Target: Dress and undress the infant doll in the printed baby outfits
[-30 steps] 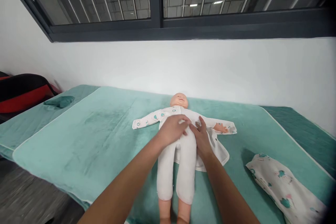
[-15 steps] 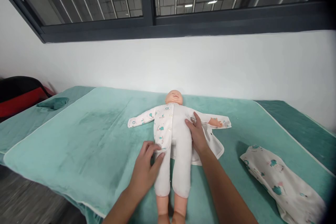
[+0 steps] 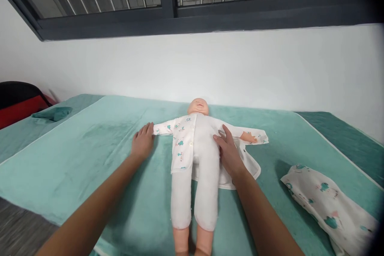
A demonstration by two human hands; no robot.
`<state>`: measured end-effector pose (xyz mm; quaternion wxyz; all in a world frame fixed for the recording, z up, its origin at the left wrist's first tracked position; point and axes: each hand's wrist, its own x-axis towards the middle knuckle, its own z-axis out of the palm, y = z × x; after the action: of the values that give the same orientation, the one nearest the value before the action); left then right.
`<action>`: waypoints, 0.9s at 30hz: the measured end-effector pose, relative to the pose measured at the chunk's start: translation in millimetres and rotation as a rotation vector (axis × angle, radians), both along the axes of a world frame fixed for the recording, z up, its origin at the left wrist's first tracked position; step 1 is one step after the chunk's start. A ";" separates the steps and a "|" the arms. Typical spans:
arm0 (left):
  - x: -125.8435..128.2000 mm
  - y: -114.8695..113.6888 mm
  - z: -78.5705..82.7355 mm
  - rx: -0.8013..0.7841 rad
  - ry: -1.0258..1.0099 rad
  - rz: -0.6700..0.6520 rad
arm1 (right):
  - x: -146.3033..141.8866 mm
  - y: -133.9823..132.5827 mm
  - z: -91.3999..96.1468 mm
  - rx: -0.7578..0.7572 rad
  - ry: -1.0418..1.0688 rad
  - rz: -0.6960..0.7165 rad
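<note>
A baby doll with a white cloth body lies on its back, head toward the wall. It wears a white printed baby shirt. One front panel covers the chest on the left; the other is spread out beside the body on the right. My left hand is at the cuff of the left-side sleeve, its fingers closed over the sleeve end; the fingertips are partly hidden. At the doll's right-side flank rests my right hand, thumb and fingers apart, touching the body. The doll's hand shows at the right-side sleeve.
A folded printed white garment lies at the right on the green bed cover. A black and red bag stands at the far left, near a dark green cloth piece. Behind is a white wall with a barred window.
My left hand has moved from the shirt's lower hem up and left to the sleeve cuff. The front panel now lies loose over the hip. My right hand stays at the doll's side.
</note>
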<state>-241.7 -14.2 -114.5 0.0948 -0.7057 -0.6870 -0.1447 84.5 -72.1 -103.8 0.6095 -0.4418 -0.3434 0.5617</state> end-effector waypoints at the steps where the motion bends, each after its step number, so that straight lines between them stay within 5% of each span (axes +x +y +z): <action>1: -3.9 5.5 1.3 0.016 0.014 -0.001 | -0.6 -0.3 0.7 -0.003 0.010 0.005; 10: -8.1 13.1 -3.4 0.129 -0.028 0.073 | -1.3 2.4 -5.5 0.038 -0.056 0.050; 18: -14.8 13.9 -1.3 0.174 -0.126 0.126 | 32.2 18.2 16.0 0.057 -0.472 0.146; 20: -19.1 16.3 -2.5 0.170 -0.155 0.121 | 57.0 27.0 23.8 0.079 -0.609 0.047; 24: -27.3 18.5 -5.2 0.248 -0.278 0.084 | 101.0 41.4 15.9 0.060 -0.748 -0.469; 27: -31.4 19.0 -7.0 0.321 -0.408 0.101 | 114.2 45.5 -4.0 -0.028 -0.805 -0.520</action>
<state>-273.1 4.8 -121.5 0.0720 -0.6025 -0.6946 -0.3864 198.8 -26.6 -107.8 0.5425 -0.7035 -0.4225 0.1795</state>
